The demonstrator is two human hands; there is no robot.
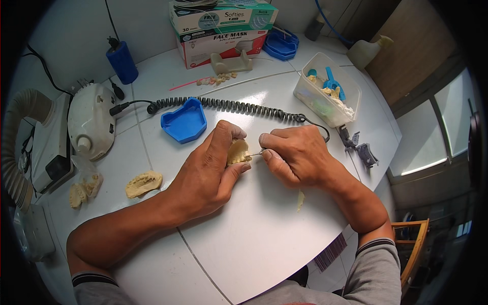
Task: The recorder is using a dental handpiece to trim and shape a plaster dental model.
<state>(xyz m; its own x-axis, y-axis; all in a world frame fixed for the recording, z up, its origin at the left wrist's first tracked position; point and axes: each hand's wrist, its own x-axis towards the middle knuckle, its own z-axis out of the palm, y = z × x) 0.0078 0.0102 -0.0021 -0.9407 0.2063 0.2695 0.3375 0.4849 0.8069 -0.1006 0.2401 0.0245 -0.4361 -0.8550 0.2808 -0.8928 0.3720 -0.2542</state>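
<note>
My left hand [211, 170] is closed round a cream-yellow plaster dental cast [238, 151], with the thumb and forefinger holding its sides. The row of teeth on the cast faces right. In my right hand [297, 155] is a rotary handpiece, its body mostly hidden by my fingers. Its thin metal bur [255, 153] points left and reaches the teeth; whether it touches them I cannot tell. A coiled black cord [239, 107] runs from a white control box [92, 122] to behind my right hand. Below that hand, a cream smear of dust [300, 201] marks the table.
A blue tray-shaped mould [184, 122] sits beyond my left hand. Another dental cast [144, 184] lies left of my forearm. At the back stand mask boxes [213, 48]; a clear plastic tub [325, 94] holds mixed pieces. A grey hinged articulator [367, 155] lies near the right edge.
</note>
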